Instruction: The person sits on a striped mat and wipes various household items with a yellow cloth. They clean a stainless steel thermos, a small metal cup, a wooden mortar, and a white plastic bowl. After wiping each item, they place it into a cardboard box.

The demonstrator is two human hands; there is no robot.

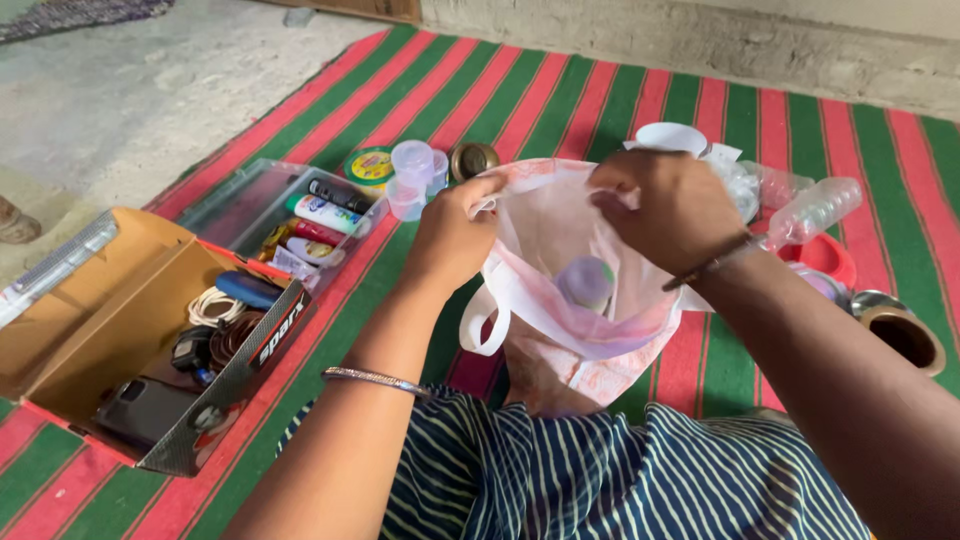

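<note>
The pale pink carrier bag (560, 300) sits at the centre of the view, resting on the person's lap and the striped mat (600, 100), its mouth pulled wide. The left hand (455, 235) pinches the rim at about 9 o'clock of the opening, fingers pressed together on the thin fabric. The right hand (665, 205) grips the rim at about 1 o'clock, fingers curled and closed over a fold of it. Held at opposite edges like this, the mouth stays stretched and the inside is open to view; a small purple-capped container (586, 282) lies within, near the middle. One loop handle hangs slack at 8 o'clock of the bag, since neither hand is on it.

Outward from the bag: at 11 o'clock, a small clear plastic cup (412, 170), a yellow-and-green round tin (370, 167) and a brass-coloured lid (473, 158) stand close together on the mat. At 10 o'clock, a clear tray (240, 200) keeps tubes and small toiletries lying side by side. At 9 o'clock, an open cardboard box (90, 300) holds coiled cables and a dark phone-like object. At 2 o'clock, clear plastic bottles (815, 210) lie on their sides; at 3 o'clock, a red bowl (825, 255) and a brown cup (905, 335) sit near the right forearm.
</note>
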